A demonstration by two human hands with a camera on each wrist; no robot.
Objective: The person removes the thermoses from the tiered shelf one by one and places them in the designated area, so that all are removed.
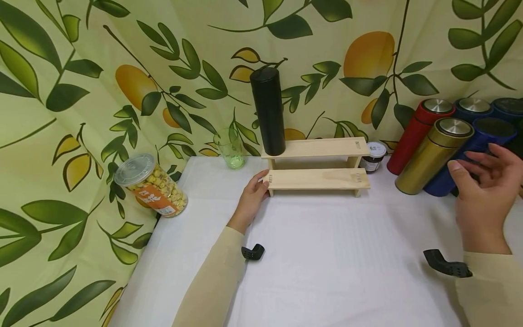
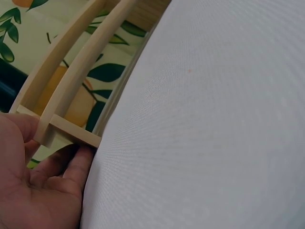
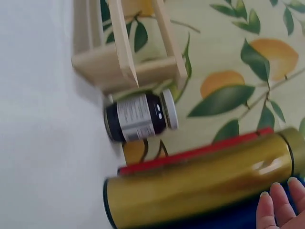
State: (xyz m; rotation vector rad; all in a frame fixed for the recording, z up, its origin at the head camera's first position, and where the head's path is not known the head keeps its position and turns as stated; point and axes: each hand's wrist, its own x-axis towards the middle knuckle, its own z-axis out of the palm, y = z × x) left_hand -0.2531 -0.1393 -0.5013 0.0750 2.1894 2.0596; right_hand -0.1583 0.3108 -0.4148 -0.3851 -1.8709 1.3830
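A two-step wooden shelf stands at the back of the table. My left hand holds the left end of its lower step; in the left wrist view the thumb is at the board's end and the fingers are by the side support. On the upper step, at the left, a black flask stands upright. My right hand is raised at the right with nothing in it, fingers slightly bent and apart. It is nearest the gold flask and the blue flask, its fingertips overlapping the blue one in the right wrist view.
A red flask and several more dark ones stand behind the gold one. A small white-lidded jar is by the shelf's right end. Leftward are a greenish glass and a popcorn tub. A patterned curtain borders the table.
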